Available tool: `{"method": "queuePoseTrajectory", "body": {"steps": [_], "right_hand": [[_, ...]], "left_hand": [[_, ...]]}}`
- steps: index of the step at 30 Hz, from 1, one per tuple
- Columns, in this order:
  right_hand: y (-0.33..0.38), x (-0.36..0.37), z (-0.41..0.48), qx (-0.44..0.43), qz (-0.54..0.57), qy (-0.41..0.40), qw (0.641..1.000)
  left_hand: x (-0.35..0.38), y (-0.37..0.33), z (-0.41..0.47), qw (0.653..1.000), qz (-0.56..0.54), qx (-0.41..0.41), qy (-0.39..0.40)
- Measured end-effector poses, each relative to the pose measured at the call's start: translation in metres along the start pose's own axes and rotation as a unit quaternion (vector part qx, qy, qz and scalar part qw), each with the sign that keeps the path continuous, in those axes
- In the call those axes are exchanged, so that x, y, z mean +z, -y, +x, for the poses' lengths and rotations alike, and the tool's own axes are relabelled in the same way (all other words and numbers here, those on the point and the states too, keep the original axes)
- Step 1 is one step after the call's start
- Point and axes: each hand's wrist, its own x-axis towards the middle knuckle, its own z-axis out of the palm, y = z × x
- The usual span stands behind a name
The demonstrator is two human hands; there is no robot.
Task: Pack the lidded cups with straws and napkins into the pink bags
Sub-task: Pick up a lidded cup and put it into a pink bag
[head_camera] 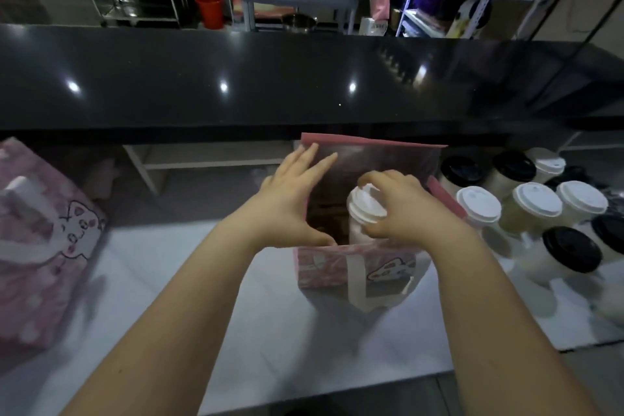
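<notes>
An open pink bag [341, 267] with a cat print and white handles stands on the white work surface in the middle. My left hand [290, 199] lies with straight fingers against the bag's left wall, thumb over the near rim, spreading it. My right hand [401, 206] grips the white lid of a cup [366, 209] that stands partly inside the bag. To the right, several more lidded cups stand in a group, some with white lids [478, 204] and some with black lids [570, 248].
A second pink cat-print bag [44, 246] stands at the left edge of the white surface [189, 280]. A raised glossy black counter [270, 78] runs across behind the bag. Shelves, a grey cart and a red bucket stand in the room beyond.
</notes>
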Motion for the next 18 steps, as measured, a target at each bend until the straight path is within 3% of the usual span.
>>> {"method": "queuePoseTrajectory", "body": {"steps": [5,10,15,18], "right_hand": [[0.003,0.006,0.032,0.087,-0.094,0.096,0.987],[0.022,0.028,0.057,0.053,0.008,0.067,0.996],[0.022,0.057,0.060,0.026,-0.053,0.109,0.992],[0.014,0.065,0.041,0.005,-0.032,0.065,0.997]], "left_hand": [[0.004,-0.002,-0.009,0.998,0.033,0.049,0.016],[0.005,-0.001,-0.015,0.998,0.041,0.048,0.012],[0.011,0.000,-0.016,0.997,0.073,0.037,-0.013],[0.014,0.003,-0.016,0.996,0.080,0.020,-0.028]]}}
